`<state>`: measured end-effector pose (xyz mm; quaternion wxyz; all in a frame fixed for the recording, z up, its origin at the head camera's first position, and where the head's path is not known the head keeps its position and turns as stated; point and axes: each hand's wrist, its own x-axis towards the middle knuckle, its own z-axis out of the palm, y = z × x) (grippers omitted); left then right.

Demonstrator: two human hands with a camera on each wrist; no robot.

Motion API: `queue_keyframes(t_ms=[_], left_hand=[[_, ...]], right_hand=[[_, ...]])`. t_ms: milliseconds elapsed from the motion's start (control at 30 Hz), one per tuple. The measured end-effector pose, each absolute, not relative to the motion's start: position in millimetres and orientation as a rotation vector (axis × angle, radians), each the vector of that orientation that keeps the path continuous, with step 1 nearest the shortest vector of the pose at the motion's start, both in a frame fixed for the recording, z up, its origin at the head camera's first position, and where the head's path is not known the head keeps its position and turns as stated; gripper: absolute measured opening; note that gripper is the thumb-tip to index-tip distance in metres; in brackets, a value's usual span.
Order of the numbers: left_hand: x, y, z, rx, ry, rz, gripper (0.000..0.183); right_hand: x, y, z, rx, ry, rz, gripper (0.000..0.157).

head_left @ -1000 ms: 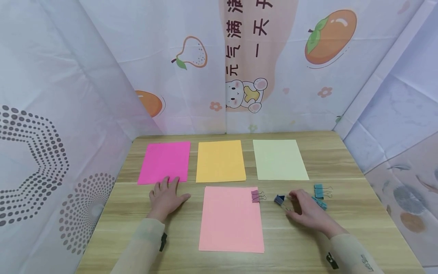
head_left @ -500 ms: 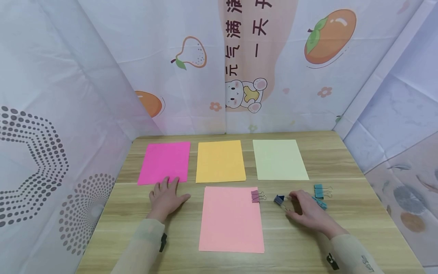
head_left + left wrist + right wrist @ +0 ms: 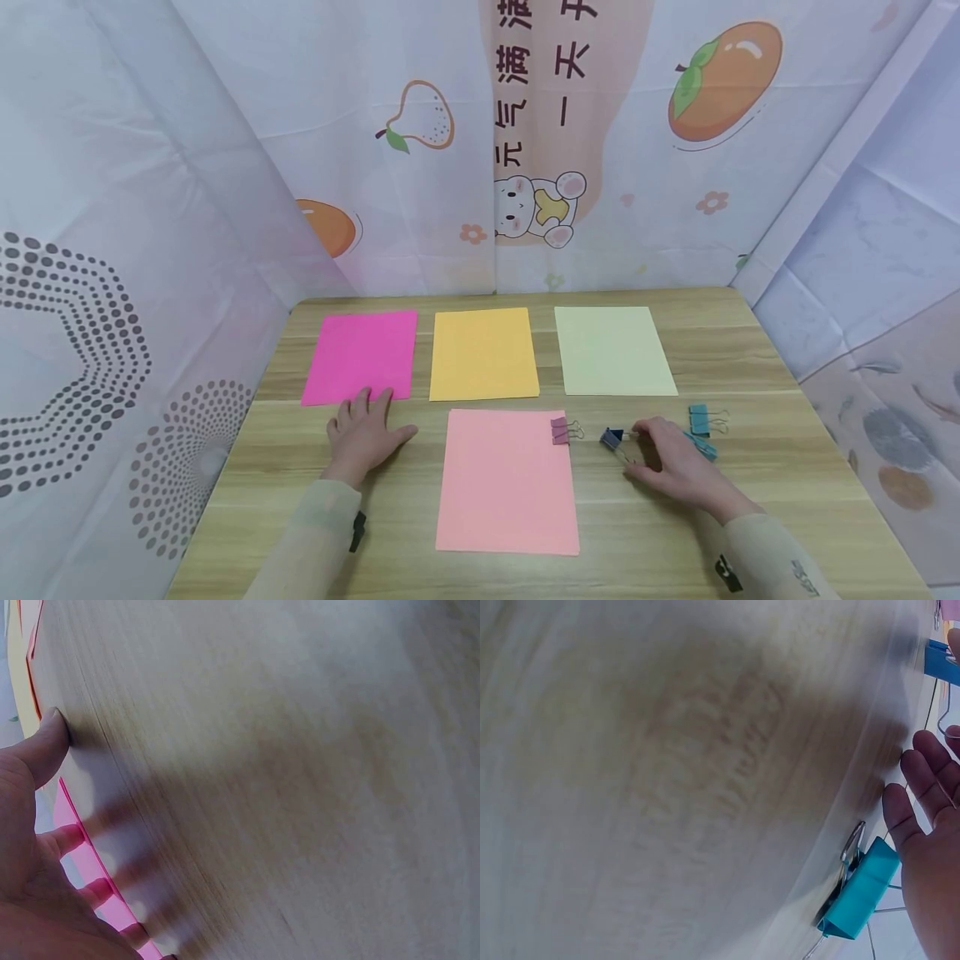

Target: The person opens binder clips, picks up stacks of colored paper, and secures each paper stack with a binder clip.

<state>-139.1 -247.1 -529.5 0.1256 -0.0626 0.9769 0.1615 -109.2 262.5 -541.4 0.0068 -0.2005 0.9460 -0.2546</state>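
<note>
In the head view my right hand point(image 3: 678, 467) holds a dark blue binder clip point(image 3: 611, 438) by its wire handles, thumb and forefinger on either side. The clip sits just above or on the table; which, I cannot tell. In the right wrist view only part of the blue clip point(image 3: 941, 661) shows, and the other fingers point(image 3: 901, 814) are spread. My left hand point(image 3: 363, 433) rests on the table with fingers apart, its fingertips at the near edge of a magenta paper square point(image 3: 363, 350). A pink paper stack point(image 3: 506, 492) lies between the hands, a purple binder clip point(image 3: 559, 431) at its right edge.
Two teal binder clips, one standing out as a teal clip point(image 3: 699, 420), lie beside my right hand. An orange-yellow paper square point(image 3: 483, 354) and a pale yellow one point(image 3: 615, 350) lie along the back. Printed curtains point(image 3: 420, 208) enclose the wooden table point(image 3: 390, 567).
</note>
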Motion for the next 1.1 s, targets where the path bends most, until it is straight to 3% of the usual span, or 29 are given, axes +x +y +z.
queue_keyframes(t_ms=[1100], left_hand=[[-139.8, -248.9, -531.6, -0.186, 2.836, 0.481, 0.092]], right_hand=[[-108.5, 254.6, -536.0, -0.498, 2.915, -0.838, 0.051]])
